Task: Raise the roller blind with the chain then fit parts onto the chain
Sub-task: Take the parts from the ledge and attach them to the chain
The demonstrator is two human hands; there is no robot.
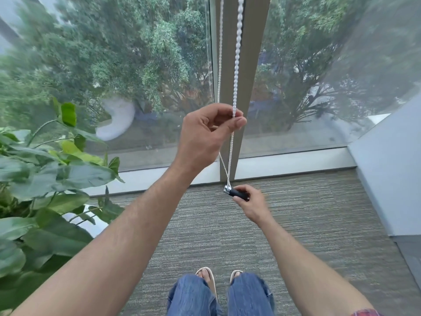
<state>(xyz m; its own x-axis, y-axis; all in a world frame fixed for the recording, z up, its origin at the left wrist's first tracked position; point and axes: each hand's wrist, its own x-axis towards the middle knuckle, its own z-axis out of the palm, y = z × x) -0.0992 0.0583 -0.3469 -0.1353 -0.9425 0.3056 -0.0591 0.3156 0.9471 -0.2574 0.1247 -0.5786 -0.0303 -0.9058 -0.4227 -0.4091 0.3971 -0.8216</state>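
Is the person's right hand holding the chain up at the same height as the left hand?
No, the right hand grips a black part at the chain loop's bottom, well below the left hand.

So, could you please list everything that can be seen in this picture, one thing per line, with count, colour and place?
White beaded blind chain: one loop, white, hanging before the window post, centre.
Black cylindrical part with silver metal end: one, at the loop's bottom.
Grey window post: one, centre.
Glass window panes: two, either side of the post.
Green leafy plant: one, left.
Grey striped carpet: floor, below.
Pale wall: right.
Left hand: pinching the chain, centre.
Right hand: holding the black part, lower.
Blue jeans, pale sandals: bottom centre.
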